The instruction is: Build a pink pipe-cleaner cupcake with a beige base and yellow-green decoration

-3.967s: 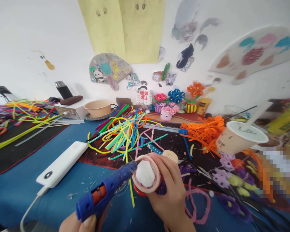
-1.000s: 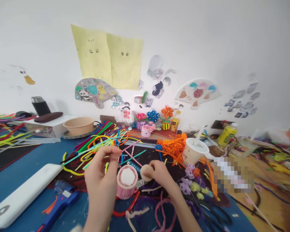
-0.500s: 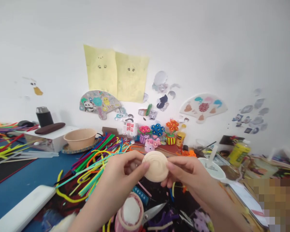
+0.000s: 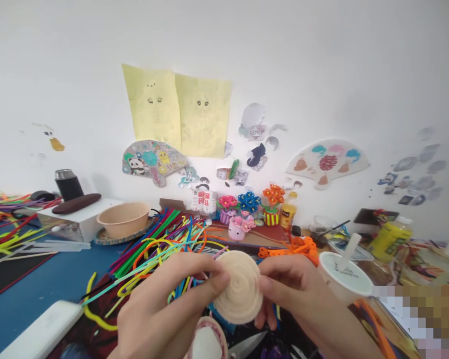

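A round cream disc [image 4: 238, 291] with coiled spiral rings faces me, held up between both hands. My left hand [image 4: 172, 299] pinches its left edge between thumb and forefinger. On the opposite edge, my right hand [image 4: 301, 294] grips with thumb and fingers, some of which curl below and behind the disc. Under the hands, partly hidden, stands a round container [image 4: 208, 344] with a pinkish rim and white inside. The scissors' blade [image 4: 247, 345] lies beside it. Bright pipe cleaners [image 4: 153, 252] spread out behind my left hand.
At the back stand small flower pots [image 4: 271, 217] made of pipe cleaners, with a yellow bottle [image 4: 288, 212]. To the left are a tan bowl [image 4: 123, 219], a white box [image 4: 86, 217] and a white bar-shaped object [image 4: 41, 331]. A lidded cup [image 4: 346, 274] stands right.
Both hands and the disc sit lower in view, and the disc now faces me more fully, its spiral plainer. The head view has shifted slightly.
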Available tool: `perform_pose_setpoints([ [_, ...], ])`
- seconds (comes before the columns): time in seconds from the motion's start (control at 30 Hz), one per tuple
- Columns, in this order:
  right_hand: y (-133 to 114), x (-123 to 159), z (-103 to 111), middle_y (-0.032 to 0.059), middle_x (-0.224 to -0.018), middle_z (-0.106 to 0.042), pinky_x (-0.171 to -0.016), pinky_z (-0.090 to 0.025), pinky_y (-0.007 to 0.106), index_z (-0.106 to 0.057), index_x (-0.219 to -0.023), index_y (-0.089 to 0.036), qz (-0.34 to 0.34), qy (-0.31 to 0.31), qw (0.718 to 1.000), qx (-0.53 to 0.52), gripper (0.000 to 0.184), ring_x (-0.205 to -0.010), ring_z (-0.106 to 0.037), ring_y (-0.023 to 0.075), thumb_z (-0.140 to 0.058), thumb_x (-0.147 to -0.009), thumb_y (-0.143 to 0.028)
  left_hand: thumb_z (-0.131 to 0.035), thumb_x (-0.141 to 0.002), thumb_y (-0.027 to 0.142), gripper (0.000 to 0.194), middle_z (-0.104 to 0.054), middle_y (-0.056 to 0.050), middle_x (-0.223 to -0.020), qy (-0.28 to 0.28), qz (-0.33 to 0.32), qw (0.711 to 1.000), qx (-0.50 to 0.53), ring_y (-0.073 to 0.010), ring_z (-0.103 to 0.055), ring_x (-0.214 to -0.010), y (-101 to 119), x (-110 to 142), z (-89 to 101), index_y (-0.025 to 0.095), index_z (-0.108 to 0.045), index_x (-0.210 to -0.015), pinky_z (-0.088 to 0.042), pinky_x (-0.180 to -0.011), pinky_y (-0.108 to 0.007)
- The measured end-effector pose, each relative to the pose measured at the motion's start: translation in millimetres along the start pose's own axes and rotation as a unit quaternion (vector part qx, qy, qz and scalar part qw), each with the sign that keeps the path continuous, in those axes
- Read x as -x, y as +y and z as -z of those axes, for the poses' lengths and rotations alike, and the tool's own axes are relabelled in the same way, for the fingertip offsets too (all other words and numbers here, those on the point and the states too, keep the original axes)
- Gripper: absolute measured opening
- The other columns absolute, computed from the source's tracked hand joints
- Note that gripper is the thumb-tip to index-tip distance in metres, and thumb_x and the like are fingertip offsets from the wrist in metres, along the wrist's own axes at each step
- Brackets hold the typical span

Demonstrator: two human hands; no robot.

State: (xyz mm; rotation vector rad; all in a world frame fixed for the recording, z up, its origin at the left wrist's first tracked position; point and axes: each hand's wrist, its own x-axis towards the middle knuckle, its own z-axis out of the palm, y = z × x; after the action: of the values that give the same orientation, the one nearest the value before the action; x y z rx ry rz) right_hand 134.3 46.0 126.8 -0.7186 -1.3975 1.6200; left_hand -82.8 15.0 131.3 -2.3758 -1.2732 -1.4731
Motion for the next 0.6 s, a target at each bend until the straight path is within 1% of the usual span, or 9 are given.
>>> perform_pose_setpoints([
  [0.1,-0.6,-1.0,-3.0,0.0006,-0.054,-0.070,-0.041,-0.048,0.015,-0.077,-0.069,-0.018,-0.005,0.030,0.999,-0.018,0.024,-0.045,-0.064,0.0108,-0.087,-0.068,-0.040,-0.061,-0.088,0.019,0.023,-0.078,-0.002,-0.096,0.031,0.040,0.998,0.044,-0.0179,-0.073,-0.083,-1.7,-4.5,-2.5,0.032,-0.079,-0.095,-0.059,-0.074,-0.023],
  [0.17,-1.0,-1.4,-4.9,0.0004,-0.053,-0.069,-0.040,-0.048,0.015,-0.076,-0.066,-0.017,-0.001,0.044,0.999,-0.015,0.024,-0.044,-0.064,0.0107,-0.088,-0.068,-0.038,-0.063,-0.087,0.023,0.020,-0.078,-0.003,-0.093,0.041,0.122,0.984,0.121,-0.0182,-0.074,-0.080,-1.1,-8.7,-5.2,0.028,-0.075,-0.102,-0.060,-0.070,-0.023],
  [0.2,-1.1,-1.5,-5.8,0.0004,-0.053,-0.069,-0.040,-0.048,0.015,-0.076,-0.066,-0.017,0.002,0.049,0.999,-0.010,0.024,-0.044,-0.064,0.0109,-0.088,-0.067,-0.038,-0.064,-0.087,0.028,0.020,-0.078,-0.004,-0.090,0.034,0.167,0.971,0.169,-0.0187,-0.074,-0.077,0.1,-10.2,-6.5,0.025,-0.074,-0.104,-0.060,-0.067,-0.023],
  [0.27,-1.2,-1.0,-7.6,0.0004,-0.054,-0.069,-0.041,-0.049,0.015,-0.077,-0.067,-0.017,0.010,0.051,0.999,0.005,0.022,-0.045,-0.064,0.0112,-0.089,-0.066,-0.036,-0.067,-0.084,0.036,0.024,-0.078,-0.005,-0.086,-0.012,0.237,0.934,0.266,-0.0200,-0.074,-0.073,4.7,-11.7,-8.7,0.022,-0.073,-0.102,-0.060,-0.063,-0.023],
  [0.33,-0.7,-0.2,-9.6,0.0006,-0.054,-0.069,-0.042,-0.050,0.016,-0.077,-0.069,-0.017,0.014,0.052,0.998,0.020,0.022,-0.045,-0.064,0.0117,-0.088,-0.066,-0.036,-0.073,-0.080,0.041,0.025,-0.078,-0.005,-0.083,-0.070,0.285,0.896,0.333,-0.0202,-0.073,-0.070,10.8,-10.9,-11.0,0.020,-0.073,-0.094,-0.059,-0.061,-0.023],
  [0.37,-0.3,0.3,-10.8,0.0007,-0.053,-0.069,-0.042,-0.050,0.017,-0.077,-0.068,-0.017,0.013,0.056,0.998,0.027,0.023,-0.045,-0.063,0.0119,-0.088,-0.066,-0.036,-0.075,-0.079,0.041,0.024,-0.077,-0.005,-0.080,-0.091,0.307,0.880,0.350,-0.0190,-0.072,-0.068,13.8,-10.0,-12.2,0.020,-0.073,-0.089,-0.058,-0.059,-0.023],
  [0.43,1.0,1.2,-13.2,0.0009,-0.053,-0.068,-0.042,-0.050,0.017,-0.076,-0.067,-0.016,0.011,0.066,0.997,0.035,0.024,-0.045,-0.062,0.0118,-0.088,-0.066,-0.037,-0.076,-0.078,0.042,0.023,-0.075,-0.003,-0.073,-0.100,0.341,0.861,0.364,-0.0162,-0.068,-0.063,18.7,-7.3,-14.4,0.019,-0.073,-0.081,-0.054,-0.055,-0.020],
  [0.53,3.4,1.7,-17.0,0.0005,-0.054,-0.069,-0.045,-0.051,0.018,-0.077,-0.069,-0.017,0.006,0.063,0.997,0.033,0.023,-0.047,-0.062,0.0114,-0.090,-0.064,-0.036,-0.077,-0.077,0.044,0.026,-0.071,-0.001,-0.066,-0.073,0.366,0.856,0.358,-0.0133,-0.063,-0.057,21.5,-2.2,-16.7,0.018,-0.072,-0.076,-0.049,-0.048,-0.017],
  [0.6,5.3,1.6,-19.6,0.0001,-0.055,-0.069,-0.046,-0.052,0.018,-0.077,-0.070,-0.018,0.007,0.060,0.998,0.030,0.023,-0.048,-0.063,0.0117,-0.090,-0.064,-0.037,-0.077,-0.077,0.046,0.029,-0.069,-0.001,-0.063,-0.069,0.378,0.854,0.352,-0.0122,-0.060,-0.054,21.1,1.8,-17.1,0.017,-0.071,-0.076,-0.047,-0.046,-0.016],
])
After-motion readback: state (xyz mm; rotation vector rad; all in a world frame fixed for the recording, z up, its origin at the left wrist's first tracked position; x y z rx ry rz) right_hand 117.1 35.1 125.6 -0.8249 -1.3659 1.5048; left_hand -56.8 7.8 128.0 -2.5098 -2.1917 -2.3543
